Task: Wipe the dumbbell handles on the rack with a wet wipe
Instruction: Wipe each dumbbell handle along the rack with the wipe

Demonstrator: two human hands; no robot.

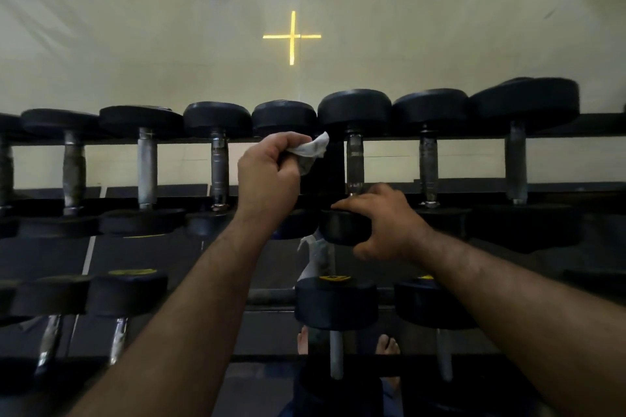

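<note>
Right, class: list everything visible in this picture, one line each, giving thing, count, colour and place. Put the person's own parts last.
Dumbbells: at least seven on the upper shelf, four partly seen on the lower one; black ends, grey metal handles.
Rack: one, black, across the middle.
Wipe: one, white-grey, in the left hand.
Cross mark: one, yellow, on the pale floor behind the rack.
Left hand: grips the wipe above the upper shelf.
Right hand: holds a dumbbell's near end.
Feet: two, bare, bottom centre.
</note>
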